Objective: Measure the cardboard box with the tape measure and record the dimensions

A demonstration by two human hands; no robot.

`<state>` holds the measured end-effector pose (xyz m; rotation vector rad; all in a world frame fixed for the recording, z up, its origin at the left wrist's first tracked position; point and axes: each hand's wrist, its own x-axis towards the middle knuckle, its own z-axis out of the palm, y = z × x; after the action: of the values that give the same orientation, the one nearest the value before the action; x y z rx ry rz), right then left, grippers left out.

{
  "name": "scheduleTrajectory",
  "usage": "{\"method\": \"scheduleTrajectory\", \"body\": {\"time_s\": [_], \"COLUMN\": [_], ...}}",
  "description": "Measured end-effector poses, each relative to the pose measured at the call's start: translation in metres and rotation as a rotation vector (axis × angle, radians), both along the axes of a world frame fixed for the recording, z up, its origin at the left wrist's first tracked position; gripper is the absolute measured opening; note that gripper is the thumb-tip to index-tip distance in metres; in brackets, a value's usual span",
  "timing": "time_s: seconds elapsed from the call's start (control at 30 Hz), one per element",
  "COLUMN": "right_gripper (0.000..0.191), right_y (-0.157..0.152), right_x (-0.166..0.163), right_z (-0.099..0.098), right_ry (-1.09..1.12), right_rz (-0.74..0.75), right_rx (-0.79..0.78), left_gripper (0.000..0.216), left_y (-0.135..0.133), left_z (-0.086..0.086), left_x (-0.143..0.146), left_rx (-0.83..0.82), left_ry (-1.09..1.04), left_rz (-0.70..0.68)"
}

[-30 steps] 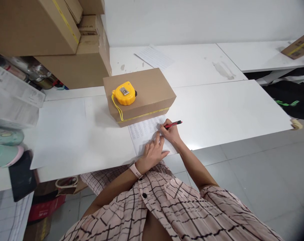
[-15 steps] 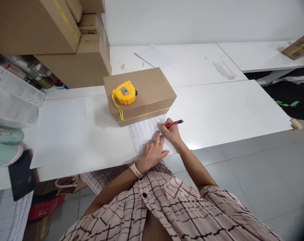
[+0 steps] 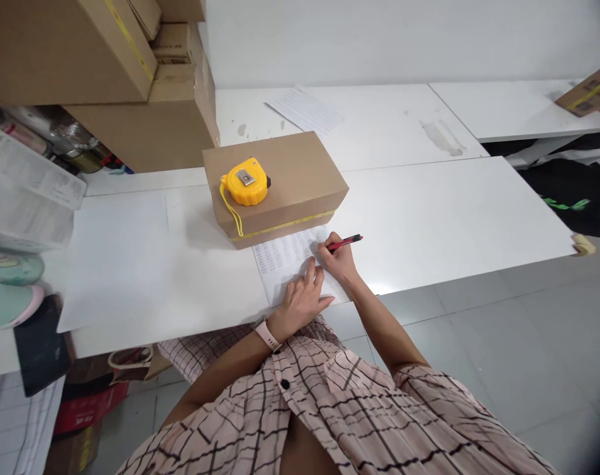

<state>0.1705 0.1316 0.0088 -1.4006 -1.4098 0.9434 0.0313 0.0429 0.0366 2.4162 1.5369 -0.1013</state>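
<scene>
My right hand [image 3: 337,257] grips a red and black pen [image 3: 347,242], its tip hidden by the fingers, over a sheet of paper [image 3: 285,267] with columns of small writing. Flat on the same sheet, with fingers spread, lies my left hand [image 3: 304,295]; a pale pink band circles that wrist. The sheet's far edge meets a closed cardboard box [image 3: 290,168], sealed with yellow tape. On top of the box, near its left end, rests a yellow tape measure [image 3: 247,182] whose strap hangs over the front side.
Large cardboard boxes [image 3: 146,128] are stacked at the back left. A blank white sheet [image 3: 119,264] lies left on the white table [image 3: 438,218], near a dark phone-like slab [image 3: 43,346] and a mint cup [image 3: 8,305]. Another printed sheet [image 3: 304,109] lies behind the box.
Both hands, the pen and the sheet stay almost in place. The view has shifted very slightly.
</scene>
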Motion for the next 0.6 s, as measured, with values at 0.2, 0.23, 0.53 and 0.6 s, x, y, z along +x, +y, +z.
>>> {"method": "scheduleTrajectory", "body": {"time_s": [0.2, 0.23, 0.53, 0.6], "right_gripper": [0.025, 0.025, 0.025, 0.025], "right_y": [-0.0006, -0.0008, -0.0008, -0.0006], "right_x": [-0.0016, -0.0018, -0.0009, -0.0010], "right_z": [0.0056, 0.0063, 0.0047, 0.0042], "right_ry": [-0.021, -0.020, -0.020, -0.035], "right_rz": [-0.007, -0.005, -0.041, -0.044], "right_rx": [-0.007, -0.014, -0.014, -0.007], "left_gripper": [0.072, 0.072, 0.072, 0.071], "left_y": [-0.0006, -0.0008, 0.0002, 0.0000], "left_z": [0.0011, 0.0009, -0.0011, -0.0017], "left_x": [-0.0008, -0.0010, -0.0002, 0.0000], "left_rx": [0.012, 0.016, -0.001, -0.007], "left_ry": [-0.022, -0.027, -0.043, -0.037], "left_rz": [0.004, 0.002, 0.017, 0.020]}}
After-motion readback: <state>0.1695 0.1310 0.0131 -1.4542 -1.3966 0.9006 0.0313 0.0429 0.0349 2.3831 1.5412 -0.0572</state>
